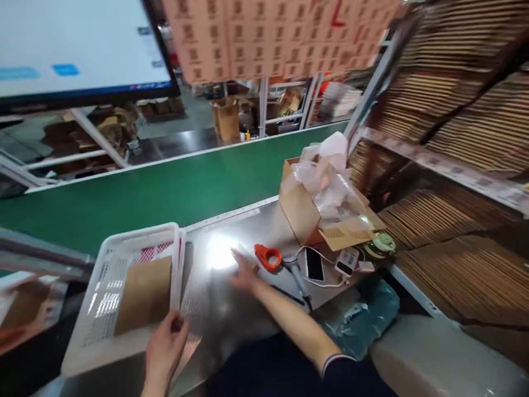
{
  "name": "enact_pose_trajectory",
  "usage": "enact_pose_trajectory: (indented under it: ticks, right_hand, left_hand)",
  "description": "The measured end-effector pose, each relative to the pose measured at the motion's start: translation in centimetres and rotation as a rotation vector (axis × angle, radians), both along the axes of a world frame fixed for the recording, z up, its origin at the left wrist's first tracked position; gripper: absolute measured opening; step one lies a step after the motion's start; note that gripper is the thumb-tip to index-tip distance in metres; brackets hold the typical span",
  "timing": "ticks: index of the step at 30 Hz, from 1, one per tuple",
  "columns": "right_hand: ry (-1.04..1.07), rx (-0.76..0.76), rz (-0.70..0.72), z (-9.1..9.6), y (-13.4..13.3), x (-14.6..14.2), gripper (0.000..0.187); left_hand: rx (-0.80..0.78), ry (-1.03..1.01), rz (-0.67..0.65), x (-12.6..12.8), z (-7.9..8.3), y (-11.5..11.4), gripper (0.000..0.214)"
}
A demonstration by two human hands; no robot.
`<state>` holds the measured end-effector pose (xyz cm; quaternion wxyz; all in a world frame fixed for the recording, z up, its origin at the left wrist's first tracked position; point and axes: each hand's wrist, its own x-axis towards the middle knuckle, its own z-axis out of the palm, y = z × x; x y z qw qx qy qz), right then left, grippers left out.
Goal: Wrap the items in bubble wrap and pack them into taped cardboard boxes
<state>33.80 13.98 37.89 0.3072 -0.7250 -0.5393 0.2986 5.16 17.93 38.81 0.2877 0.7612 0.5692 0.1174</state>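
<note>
My left hand [166, 344] is at the near right corner of a white plastic basket [178, 264], its fingers curled in; what they hold, if anything, is hidden. Inside the basket lies a flat brown cardboard piece [144, 295] over some red-and-white material. A pale sheet-like thing [189, 353] shows beside my left wrist. My right hand [246, 274], slightly blurred, reaches over the shiny metal table [215, 298] with fingers stretched out and nothing seen in them. Just right of it lies an orange tape-cutter-like tool [268, 257], beside a grey handled tool [298, 278].
An open cardboard box [300, 212] stuffed with clear plastic wrap stands at the table's back right. Near it lie a phone [314, 266] and white cables. A green conveyor belt [165, 184] runs behind. Stacked flat cartons [450, 275] fill the right shelves; a monitor [82, 49] hangs upper left.
</note>
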Motion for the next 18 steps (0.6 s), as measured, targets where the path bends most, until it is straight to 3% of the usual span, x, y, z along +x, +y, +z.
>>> enact_pose_trajectory:
  ticks: [4, 6, 9, 12, 13, 14, 15, 16, 18]
  right_hand:
    - [0.164, 0.311, 0.305, 1.2, -4.9, -1.7, 0.082]
    - [0.223, 0.44, 0.225, 2.9, -6.5, 0.6, 0.065]
    - [0.187, 0.512, -0.117, 8.3, -8.5, 9.8, 0.028]
    - [0.13, 0.637, -0.387, 16.1, -12.0, 21.8, 0.044]
    - [0.073, 0.73, -0.521, 18.5, -13.5, 25.3, 0.052]
    - [-0.089, 0.923, -0.749, 20.7, -14.9, 28.3, 0.057]
    - [-0.238, 1.048, -0.863, 22.4, -16.1, 30.7, 0.065]
    - [-0.335, 1.109, -0.889, 23.5, -16.9, 32.7, 0.07]
    - [-0.424, 1.013, -0.709, 23.6, -16.7, 35.5, 0.071]
  left_hand:
    - [0.044, -0.361, -0.414, 6.8, 4.5, -0.4, 0.037]
    - [0.09, -0.441, -0.581, 11.2, 6.7, -2.0, 0.029]
    - [0.272, -0.53, -0.642, 16.1, 8.6, -4.0, 0.032]
    - [0.363, -0.592, -0.559, 17.7, 9.0, -4.6, 0.038]
    - [0.374, -0.586, -0.537, 17.5, 8.9, -4.5, 0.037]
    - [0.39, -0.559, -0.517, 17.1, 8.7, -4.5, 0.035]
    - [0.417, -0.518, -0.497, 16.5, 8.4, -4.6, 0.033]
    - [0.453, -0.47, -0.475, 15.6, 8.1, -4.8, 0.03]
    - [0.508, -0.359, -0.417, 13.3, 7.1, -5.7, 0.027]
